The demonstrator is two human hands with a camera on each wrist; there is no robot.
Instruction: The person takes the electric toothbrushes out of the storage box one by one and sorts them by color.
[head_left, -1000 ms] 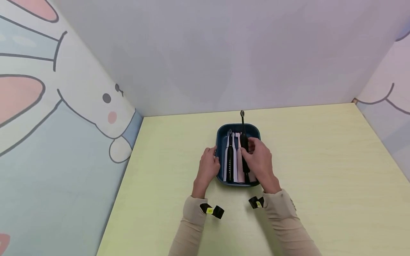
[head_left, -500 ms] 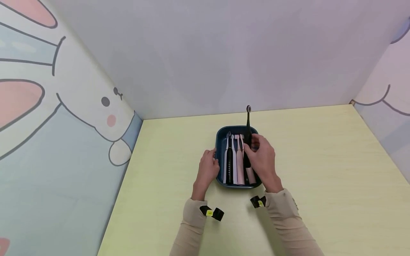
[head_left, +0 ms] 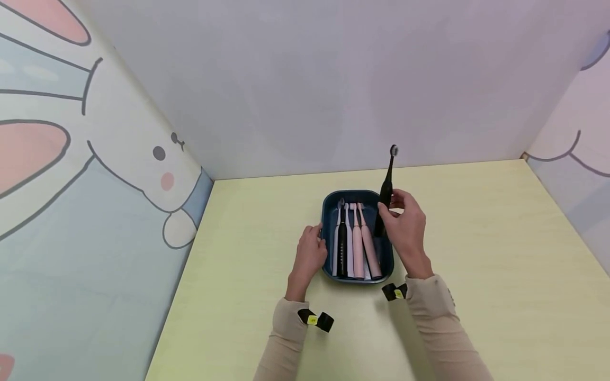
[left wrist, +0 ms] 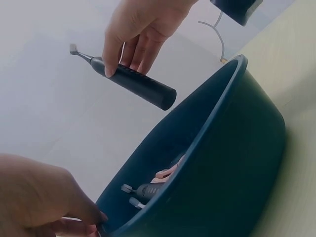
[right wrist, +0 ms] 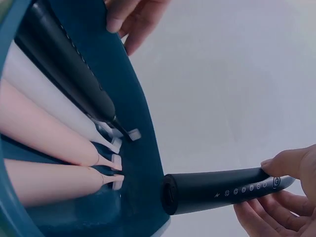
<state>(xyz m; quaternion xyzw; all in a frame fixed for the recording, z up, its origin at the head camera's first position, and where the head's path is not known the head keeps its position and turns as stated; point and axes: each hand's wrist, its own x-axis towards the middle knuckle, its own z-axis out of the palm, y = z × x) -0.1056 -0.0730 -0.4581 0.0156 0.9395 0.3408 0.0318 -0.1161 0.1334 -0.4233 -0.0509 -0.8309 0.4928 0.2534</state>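
Observation:
My right hand (head_left: 405, 225) pinches a black electric toothbrush (head_left: 387, 191) by its handle, thumb on one side and fingers on the other. The brush head points up and away; the lower handle end is above the right part of a dark blue bin (head_left: 388, 259). In the right wrist view, a row of button marks shows on the held toothbrush (right wrist: 222, 191). At the bin's left side, my left hand (head_left: 310, 251) grips the rim between thumb and fingers. Inside lie another black toothbrush (head_left: 342, 246), pale ones (head_left: 350, 251) and two pink toothbrushes (head_left: 358, 254), side by side, heads away.
The bin stands on a pale yellow table (head_left: 476, 254). A plain light wall (head_left: 305, 84) rises behind it, and a wall with a rabbit drawing (head_left: 124, 174) stands on the left. Black straps with small cameras (head_left: 325, 321) sit at both wrists.
My right hand has lifted the black toothbrush up and moved it to the right, off the others. A pink toothbrush it covered now shows. The left hand has stayed at the rim.

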